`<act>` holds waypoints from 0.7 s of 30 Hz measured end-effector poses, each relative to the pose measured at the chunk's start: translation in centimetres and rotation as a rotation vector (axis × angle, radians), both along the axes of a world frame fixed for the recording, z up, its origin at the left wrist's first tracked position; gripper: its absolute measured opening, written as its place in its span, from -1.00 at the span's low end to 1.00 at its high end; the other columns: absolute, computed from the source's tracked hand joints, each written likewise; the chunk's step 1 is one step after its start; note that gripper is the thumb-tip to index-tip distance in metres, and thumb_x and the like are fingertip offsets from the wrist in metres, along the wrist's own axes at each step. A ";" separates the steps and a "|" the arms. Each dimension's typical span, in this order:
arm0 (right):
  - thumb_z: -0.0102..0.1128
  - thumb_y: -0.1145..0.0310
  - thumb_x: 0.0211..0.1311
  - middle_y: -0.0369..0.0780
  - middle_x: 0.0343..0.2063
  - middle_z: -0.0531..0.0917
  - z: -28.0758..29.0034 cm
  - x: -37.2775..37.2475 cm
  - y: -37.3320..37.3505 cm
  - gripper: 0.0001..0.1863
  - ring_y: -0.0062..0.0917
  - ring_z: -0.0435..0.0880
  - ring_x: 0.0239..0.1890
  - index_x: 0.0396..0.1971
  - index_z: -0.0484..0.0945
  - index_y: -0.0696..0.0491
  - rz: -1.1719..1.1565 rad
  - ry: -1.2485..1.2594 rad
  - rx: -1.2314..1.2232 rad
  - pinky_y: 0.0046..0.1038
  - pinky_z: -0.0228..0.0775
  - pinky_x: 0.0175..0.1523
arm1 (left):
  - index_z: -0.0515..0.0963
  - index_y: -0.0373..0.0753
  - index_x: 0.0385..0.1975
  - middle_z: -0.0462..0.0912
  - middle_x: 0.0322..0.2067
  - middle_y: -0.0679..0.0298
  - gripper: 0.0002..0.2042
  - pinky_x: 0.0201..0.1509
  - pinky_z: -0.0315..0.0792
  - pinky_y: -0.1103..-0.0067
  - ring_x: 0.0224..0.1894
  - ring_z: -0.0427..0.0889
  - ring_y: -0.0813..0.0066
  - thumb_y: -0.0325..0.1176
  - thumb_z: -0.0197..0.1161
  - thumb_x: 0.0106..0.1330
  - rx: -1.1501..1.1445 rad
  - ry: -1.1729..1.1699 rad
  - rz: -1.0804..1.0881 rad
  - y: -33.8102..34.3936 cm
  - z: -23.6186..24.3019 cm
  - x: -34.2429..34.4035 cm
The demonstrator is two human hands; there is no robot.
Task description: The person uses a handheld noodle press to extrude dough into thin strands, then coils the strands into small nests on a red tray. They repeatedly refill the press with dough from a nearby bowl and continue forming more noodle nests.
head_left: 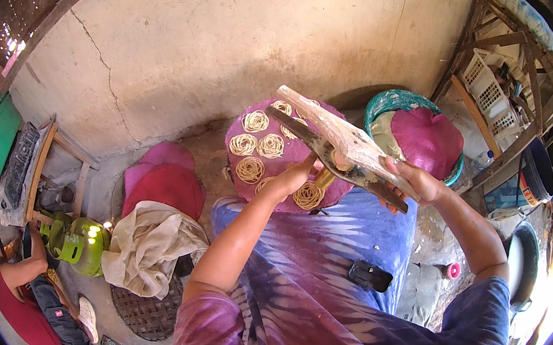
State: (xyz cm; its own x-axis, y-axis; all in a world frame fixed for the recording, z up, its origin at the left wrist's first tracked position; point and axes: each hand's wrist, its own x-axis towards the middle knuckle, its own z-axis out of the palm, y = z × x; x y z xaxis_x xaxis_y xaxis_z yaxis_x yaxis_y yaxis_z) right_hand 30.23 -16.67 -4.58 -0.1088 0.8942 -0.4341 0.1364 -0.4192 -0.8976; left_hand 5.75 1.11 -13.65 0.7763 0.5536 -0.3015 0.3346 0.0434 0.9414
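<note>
Can read no words or numbers. Can spot a small red label (pixel 58 313) with a pale mark on the dark trousers (pixel 64 333) of a person (pixel 20 287) at the left; too small to decipher. Can also make out an orange-and-white patch (pixel 530 193) on the side of a dark bucket (pixel 540 166) at the right; too small and blurred to tell lettering from plain pattern.

- Wall (pixel 261 38) behind; mat (pixel 279 165) before it, noodle coils (pixel 270 146) on top.
- Wooden tool (pixel 333 128) between left hand (pixel 298 173) and right hand (pixel 420 180), above mat's right side.
- Basin (pixel 384 101) right of mat, sheet (pixel 426 138) in it.
- Left of mat: overlapping discs (pixel 169 191); cloth (pixel 152 244) nearer; gas cylinder (pixel 87 245), then person (pixel 19 304), farther left.
</note>
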 end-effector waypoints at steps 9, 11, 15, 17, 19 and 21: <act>-0.21 -0.39 0.34 -0.12 -0.51 0.64 -0.3 0.1 -0.4 -0.15 -0.45 0.67 -0.54 -0.19 0.54 0.27 -0.046 -0.045 0.102 -0.44 0.55 -0.47 | 0.39 -0.33 0.25 0.58 0.09 0.03 -0.12 0.40 0.11 0.42 0.27 0.42 0.26 0.39 -0.50 0.41 0.184 0.143 -0.012 1.2 -2.9 -0.3; -0.21 -0.38 0.35 -0.13 -0.52 0.63 -0.3 0.2 -0.6 -0.16 -0.46 0.66 -0.55 -0.20 0.54 0.27 -0.084 -0.036 0.110 -0.45 0.53 -0.48 | 0.35 -0.33 0.29 0.51 0.17 0.00 -0.15 0.43 0.07 0.40 0.34 0.34 0.22 0.35 -0.49 0.44 0.348 0.121 0.025 0.7 -3.2 -0.9; -0.20 -0.37 0.35 -0.13 -0.51 0.63 -0.2 0.2 -1.0 -0.17 -0.48 0.65 -0.55 -0.20 0.53 0.26 -0.098 -0.022 0.132 -0.46 0.52 -0.47 | 0.55 -0.06 0.15 0.30 0.35 0.21 -0.48 0.31 0.17 0.28 0.10 0.41 0.07 0.08 -0.26 0.54 0.841 -0.029 0.056 -1.0 -3.4 -2.6; -0.20 -0.36 0.36 -0.13 -0.50 0.63 -0.2 0.1 -1.2 -0.18 -0.48 0.65 -0.55 -0.19 0.53 0.26 -0.100 -0.031 0.137 -0.46 0.51 -0.46 | 0.54 0.02 0.17 0.19 0.42 0.33 -0.56 0.30 0.18 0.28 0.11 0.39 0.13 0.02 -0.20 0.54 1.068 0.029 0.033 -2.0 -3.2 -3.7; -0.19 -0.36 0.36 -0.13 -0.49 0.64 0.0 0.1 -1.4 -0.18 -0.48 0.65 -0.54 -0.18 0.53 0.26 -0.103 -0.017 0.150 -0.47 0.51 -0.45 | 0.50 0.02 0.20 0.21 0.41 0.38 -0.55 0.30 0.18 0.29 0.11 0.38 0.14 0.03 -0.18 0.53 1.284 0.174 -0.029 -2.8 -2.6 -4.4; -0.18 -0.37 0.34 -0.12 -0.48 0.64 0.3 0.0 -1.5 -0.18 -0.48 0.65 -0.53 -0.17 0.53 0.26 -0.095 -0.019 0.154 -0.47 0.51 -0.44 | 0.45 0.00 0.25 0.22 0.41 0.38 -0.53 0.30 0.19 0.29 0.12 0.37 0.12 0.05 -0.15 0.51 1.450 0.246 -0.044 -2.9 -1.2 -4.7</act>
State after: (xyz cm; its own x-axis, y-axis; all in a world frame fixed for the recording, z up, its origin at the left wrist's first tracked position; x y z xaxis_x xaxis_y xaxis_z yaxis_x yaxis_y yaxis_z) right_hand 30.21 -18.14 -4.31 -0.0139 0.9561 -0.2926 0.1201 -0.2889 -0.9498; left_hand 1.06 -1.79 -14.83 0.8125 0.4580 0.3606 0.4652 -0.8822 0.0722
